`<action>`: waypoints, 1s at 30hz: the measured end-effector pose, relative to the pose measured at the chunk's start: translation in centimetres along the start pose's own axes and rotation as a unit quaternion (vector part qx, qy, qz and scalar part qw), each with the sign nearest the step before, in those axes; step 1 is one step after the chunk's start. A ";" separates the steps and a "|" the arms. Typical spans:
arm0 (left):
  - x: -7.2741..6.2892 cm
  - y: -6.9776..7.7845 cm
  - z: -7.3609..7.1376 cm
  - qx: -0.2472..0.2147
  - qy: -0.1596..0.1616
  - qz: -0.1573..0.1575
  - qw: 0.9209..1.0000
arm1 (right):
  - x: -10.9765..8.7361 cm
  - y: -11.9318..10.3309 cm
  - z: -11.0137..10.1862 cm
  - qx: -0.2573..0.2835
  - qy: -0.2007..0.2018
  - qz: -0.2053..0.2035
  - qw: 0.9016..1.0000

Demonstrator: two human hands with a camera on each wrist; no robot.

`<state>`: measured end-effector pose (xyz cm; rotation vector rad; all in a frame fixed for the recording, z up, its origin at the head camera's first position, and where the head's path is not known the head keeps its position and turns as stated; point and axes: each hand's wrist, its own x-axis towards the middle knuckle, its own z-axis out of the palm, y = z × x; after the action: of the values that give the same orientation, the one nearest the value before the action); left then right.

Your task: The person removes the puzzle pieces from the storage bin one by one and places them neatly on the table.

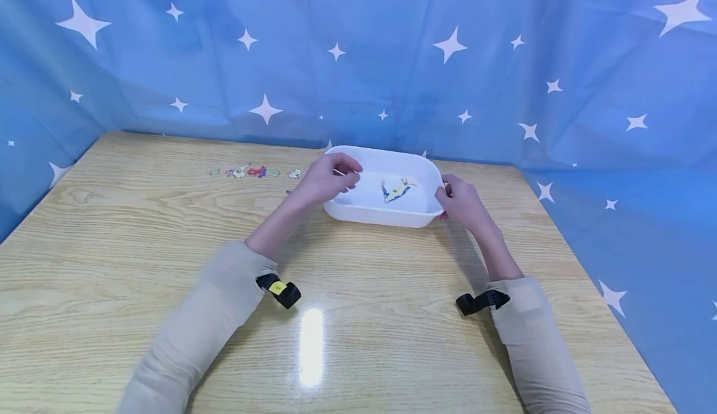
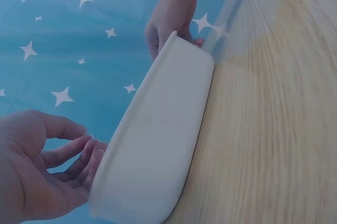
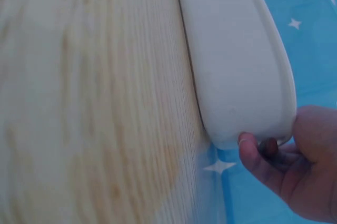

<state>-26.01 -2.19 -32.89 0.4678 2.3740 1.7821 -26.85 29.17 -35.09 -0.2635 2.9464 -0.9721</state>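
A white plastic tub point(image 1: 386, 216) with rounded corners stands near the back of the table. Inside it lies a small flat cut-out point(image 1: 396, 191), pale yellow and blue. My right hand point(image 1: 460, 202) grips the tub's right end, thumb over the rim and fingers outside. In the right wrist view that hand point(image 3: 308, 166) holds the rim at the tub's end. Over the tub's left end is my left hand point(image 1: 327, 178), its fingers loosely bent. The left wrist view shows this hand point(image 2: 39, 166) with fingertips right at the rim and no thing visible between them.
Several small colourful cut-outs point(image 1: 257, 171) lie in a loose row on the wooden table point(image 1: 364, 277), left of the tub. Close to my left hand is a pale cut-out point(image 1: 294, 174). A blue star-patterned cloth point(image 1: 358, 78) hangs behind the table.
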 end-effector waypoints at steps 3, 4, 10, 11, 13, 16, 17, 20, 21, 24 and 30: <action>0.4 0.0 0.8 0.003 0.001 0.002 1.000 | 0.1 0.1 0.1 0.000 -0.002 0.000 1.000; 0.5 0.0 1.1 0.002 0.002 0.002 1.000 | 0.1 0.1 0.1 0.000 -0.003 0.000 1.000; 1.8 -0.4 2.4 0.016 0.008 -0.003 1.000 | 0.1 0.0 0.1 0.001 -0.004 -0.001 1.000; 2.1 -0.5 2.6 0.020 0.009 -0.005 1.000 | 0.1 0.0 0.1 0.001 -0.004 -0.001 1.000; 2.5 -0.5 2.9 0.026 0.009 -0.011 1.000 | 0.1 0.0 0.1 -0.001 -0.005 0.001 1.000; 3.0 -0.5 3.4 0.030 0.005 -0.023 0.999 | 0.2 0.0 0.1 -0.003 -0.005 0.005 1.000; 3.2 -0.6 3.6 0.031 0.003 -0.028 0.999 | 0.2 -0.1 0.1 -0.004 -0.005 0.005 1.000; 3.8 -0.7 4.0 0.037 -0.008 -0.045 0.998 | 0.1 -0.1 0.1 -0.005 -0.004 0.006 1.000; 4.0 -0.7 4.1 0.042 -0.014 -0.050 0.998 | 0.1 -0.1 0.1 -0.005 -0.004 0.005 1.000; 4.4 -0.8 4.5 0.063 -0.038 -0.063 0.995 | 0.0 -0.1 0.0 -0.004 -0.003 0.004 1.000; 5.1 -0.8 5.0 0.102 -0.066 -0.077 0.990 | -0.1 -0.1 -0.1 -0.003 -0.003 0.005 1.000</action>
<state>-29.52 3.84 -34.72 0.3999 2.4365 1.4068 -26.76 29.20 -34.97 -0.2521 2.9422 -0.9604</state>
